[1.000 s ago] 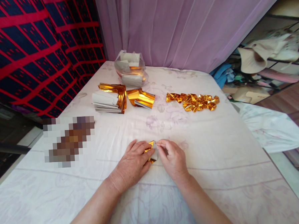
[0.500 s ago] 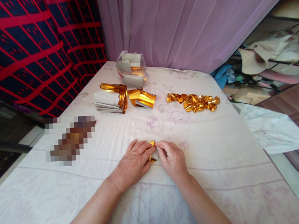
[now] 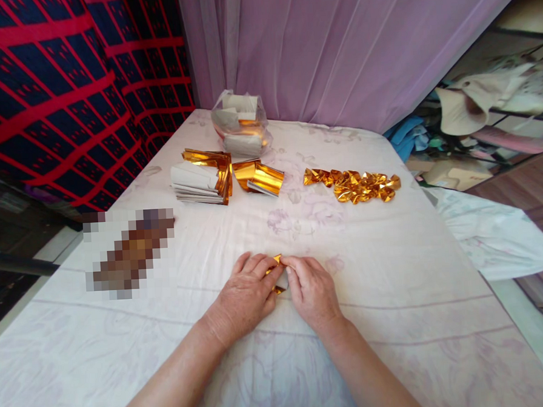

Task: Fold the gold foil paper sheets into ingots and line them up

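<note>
left hand [image 3: 246,296]: lay palm down on the white sheet [image 3: 393,270], fingers curled together and pinched on the left side of the small gold paper [image 3: 277,275].
right hand [image 3: 311,289]: lay beside the left hand, thumb and forefinger closed on the right side of the same gold paper; the fingertips of the two hands nearly met over it.
small gold paper: sat near the middle of the sheet, between the two hands and mostly hidden by them; a gold corner showed at the top, a pale underside and a gold edge below. its exact fold could not be told.
pile of folded gold pieces [image 3: 353,184]: lay in a loose row farther back and to the right, well apart from the hands.
stack of flat papers [image 3: 200,177]: rested farther back on the left, white faces up with gold edges curling at the right side.
curled gold sheets [image 3: 258,177]: lay just beside that stack, on its right.
clear bag [image 3: 240,123]: stood behind the stack, near the lilac curtain [image 3: 336,48], with white and gold papers inside.
blurred patch [image 3: 131,253]: covered something on the sheet to the left of the hands.
</note>
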Demonstrator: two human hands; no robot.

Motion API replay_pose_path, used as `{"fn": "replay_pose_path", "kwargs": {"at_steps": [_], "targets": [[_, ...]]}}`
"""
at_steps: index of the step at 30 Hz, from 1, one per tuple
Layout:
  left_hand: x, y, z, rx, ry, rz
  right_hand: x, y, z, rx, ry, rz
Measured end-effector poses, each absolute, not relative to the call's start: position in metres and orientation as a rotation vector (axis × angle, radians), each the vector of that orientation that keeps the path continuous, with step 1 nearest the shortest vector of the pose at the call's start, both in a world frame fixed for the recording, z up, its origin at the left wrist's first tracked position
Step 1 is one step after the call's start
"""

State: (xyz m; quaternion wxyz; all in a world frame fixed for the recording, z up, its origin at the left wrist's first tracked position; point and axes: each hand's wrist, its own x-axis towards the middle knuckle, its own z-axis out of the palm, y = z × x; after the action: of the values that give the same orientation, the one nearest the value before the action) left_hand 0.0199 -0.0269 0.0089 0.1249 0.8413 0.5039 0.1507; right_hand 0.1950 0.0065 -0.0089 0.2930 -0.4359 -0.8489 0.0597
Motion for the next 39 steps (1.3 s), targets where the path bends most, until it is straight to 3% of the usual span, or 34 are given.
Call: {"fn": "replay_pose_path", "kwargs": {"at_steps": [20, 39], "targets": [[0.021, -0.027, 0.006, 2.466, 1.489, 0.405, 0.223, -0.012, -0.009, -1.116, -2.487, 0.016], [0.020, -0.025, 0.008, 2.411, 1.481, 0.536, 0.216, 0.021, 0.001, -0.988, -2.427, 0.249]]}}
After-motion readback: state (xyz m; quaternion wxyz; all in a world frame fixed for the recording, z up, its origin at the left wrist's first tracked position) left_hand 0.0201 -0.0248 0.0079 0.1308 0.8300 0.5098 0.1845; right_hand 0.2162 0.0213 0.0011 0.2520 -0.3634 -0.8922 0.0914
